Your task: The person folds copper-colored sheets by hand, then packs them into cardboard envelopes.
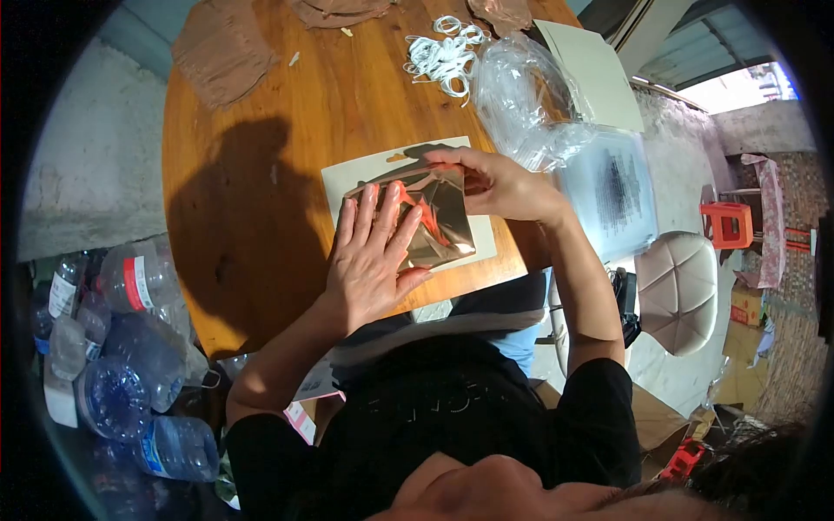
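A shiny bronze foil-like sheet point(434, 230) lies over a cream card point(485, 247) near the table's front edge. The card has a hanger cut-out in its upper part and shows around the sheet's edges. My left hand point(369, 252) rests flat on the left part of the sheet, fingers stretched out. At the upper right corner, my right hand point(508, 184) is closed on the sheet's edge, its index finger across the top. Some of its fingertips are hidden, so whether it also grips the card cannot be seen.
On the wooden table point(339, 95) lie brown fabric pieces point(224, 52), white cords point(441, 56), clear plastic bags point(521, 95) and cream cards point(591, 69). A stack of clear sleeves point(608, 187) is at the right. Plastic bottles point(130, 347) crowd the left floor; a padded chair point(682, 291) stands right.
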`<state>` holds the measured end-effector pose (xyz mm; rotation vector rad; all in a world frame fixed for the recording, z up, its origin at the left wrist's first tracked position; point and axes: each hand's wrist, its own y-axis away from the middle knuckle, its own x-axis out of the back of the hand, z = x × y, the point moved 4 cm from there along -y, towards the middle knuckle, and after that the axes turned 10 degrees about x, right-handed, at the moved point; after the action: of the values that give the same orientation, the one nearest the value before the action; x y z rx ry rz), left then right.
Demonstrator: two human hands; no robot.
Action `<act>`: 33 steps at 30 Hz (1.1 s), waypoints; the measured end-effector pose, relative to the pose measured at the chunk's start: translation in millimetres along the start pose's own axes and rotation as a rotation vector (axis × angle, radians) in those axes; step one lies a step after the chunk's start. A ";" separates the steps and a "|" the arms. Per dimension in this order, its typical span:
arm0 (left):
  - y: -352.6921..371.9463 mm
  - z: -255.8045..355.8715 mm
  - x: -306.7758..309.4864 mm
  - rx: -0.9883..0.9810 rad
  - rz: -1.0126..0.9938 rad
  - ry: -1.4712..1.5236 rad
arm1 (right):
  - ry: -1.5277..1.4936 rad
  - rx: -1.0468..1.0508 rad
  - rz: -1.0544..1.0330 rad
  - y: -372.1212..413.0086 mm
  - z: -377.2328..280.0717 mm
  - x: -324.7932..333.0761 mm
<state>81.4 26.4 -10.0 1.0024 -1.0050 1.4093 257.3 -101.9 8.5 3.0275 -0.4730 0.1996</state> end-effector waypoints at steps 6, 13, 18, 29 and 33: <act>-0.6 1.4 0.2 0.003 0.049 -0.010 | 0.048 -0.014 0.193 -1.4 -2.2 0.1; -1.1 1.6 0.1 -0.009 0.006 -0.012 | -0.142 -0.127 0.174 -3.3 20.0 5.5; -1.5 1.4 0.3 -0.006 0.000 -0.013 | -0.280 -0.323 0.125 -0.6 20.7 7.5; -1.1 1.0 -0.6 0.004 -0.010 0.013 | -0.494 -0.300 0.246 3.5 26.4 -0.6; -2.2 1.1 1.1 -0.006 0.004 0.014 | -0.407 -0.413 0.260 4.7 13.2 1.5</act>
<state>83.5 25.8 -8.6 0.9856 -1.0010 1.4137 258.8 -107.9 -4.1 2.5852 -0.8195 -0.4553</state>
